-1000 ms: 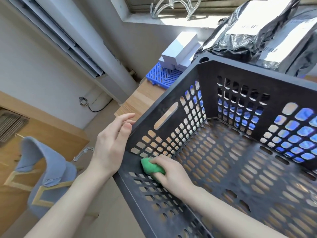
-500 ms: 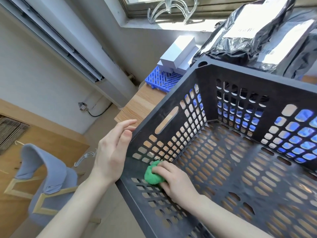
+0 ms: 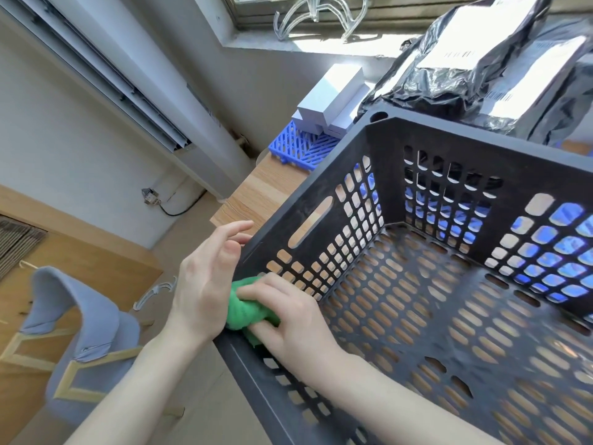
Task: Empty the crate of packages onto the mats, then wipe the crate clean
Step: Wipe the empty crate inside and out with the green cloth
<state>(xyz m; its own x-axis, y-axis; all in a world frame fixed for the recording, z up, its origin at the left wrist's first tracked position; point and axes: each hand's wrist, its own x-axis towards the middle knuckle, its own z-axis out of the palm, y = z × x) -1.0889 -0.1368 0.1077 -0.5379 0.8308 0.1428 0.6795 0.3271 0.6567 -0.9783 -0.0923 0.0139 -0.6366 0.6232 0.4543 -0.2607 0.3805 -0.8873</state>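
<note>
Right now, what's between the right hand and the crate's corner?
The head view shows a crumpled green cloth, which the right hand presses against the crate.

Dark grey crate (image 3: 481, 136), pierced all over by rows of oblong holes. Bright green cloth (image 3: 247, 311) at its near left corner. Far left, blue lattice mat (image 3: 298, 149) under plain white boxes (image 3: 333, 94). Far right, glossy black packages (image 3: 449, 91) with white barcoded labels. Pale wood-grain table (image 3: 266, 194). Near left, grey-blue chair (image 3: 80, 316), yellowish trim.
</note>
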